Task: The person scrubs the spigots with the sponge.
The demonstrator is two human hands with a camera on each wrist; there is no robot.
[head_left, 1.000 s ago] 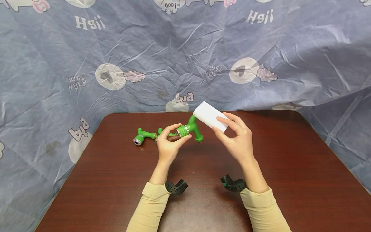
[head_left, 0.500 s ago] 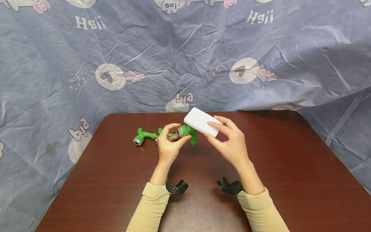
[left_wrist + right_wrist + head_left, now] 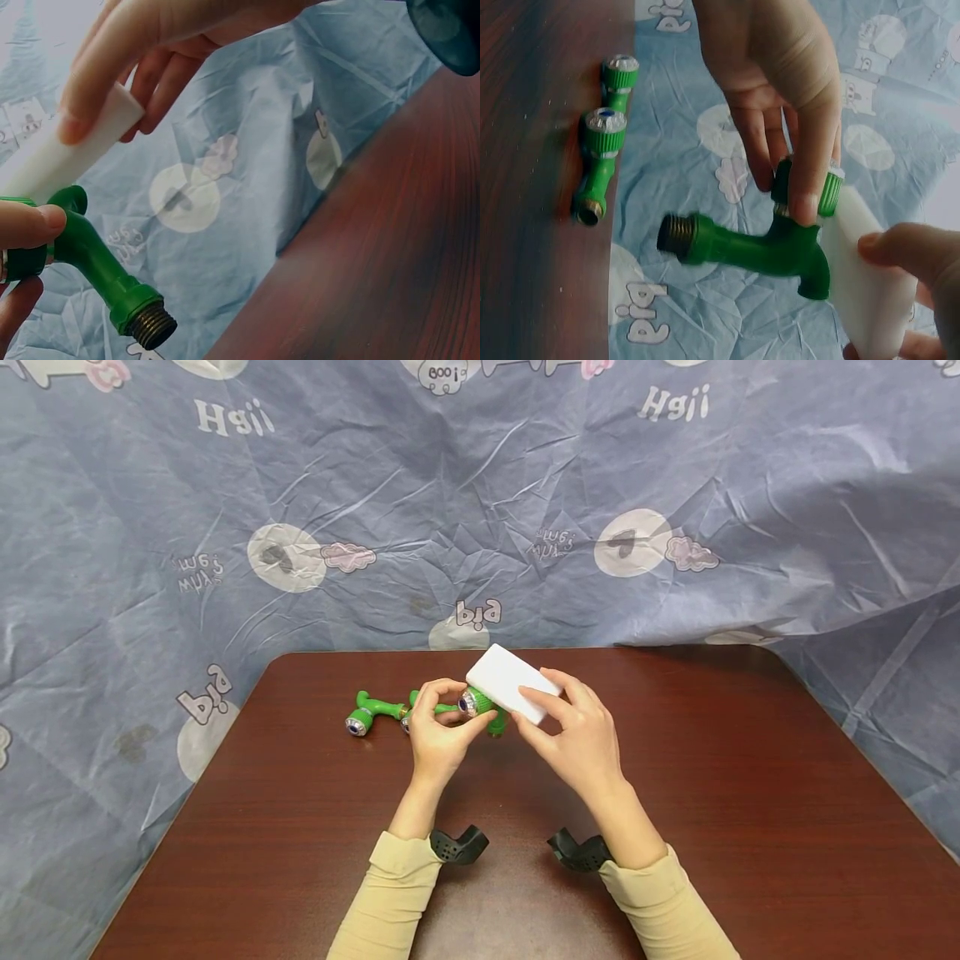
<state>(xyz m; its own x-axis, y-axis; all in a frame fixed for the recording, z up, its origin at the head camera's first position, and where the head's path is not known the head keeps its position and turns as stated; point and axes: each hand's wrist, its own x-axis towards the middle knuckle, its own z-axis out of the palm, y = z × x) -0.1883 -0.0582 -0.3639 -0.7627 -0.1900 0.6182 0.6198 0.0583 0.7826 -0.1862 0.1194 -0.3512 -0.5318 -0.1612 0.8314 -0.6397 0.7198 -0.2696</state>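
1. Firstly, left hand [image 3: 438, 739] fingers [image 3: 808, 184] pinching green tap [image 3: 757, 244] by its knob, above the worktop [image 3: 720, 793].
2. Right hand [image 3: 573, 739] fingers [image 3: 90, 97] gripping white sponge [image 3: 512, 682], pressed against tap's spout.
3. Behind, 2 more green taps [image 3: 369, 712] lying on worktop.

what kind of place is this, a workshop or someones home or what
Probably a staged recording setup, not a workshop: a bare brown table, a creased printed cloth backdrop hung behind it, and only green taps and a white sponge block being handled.
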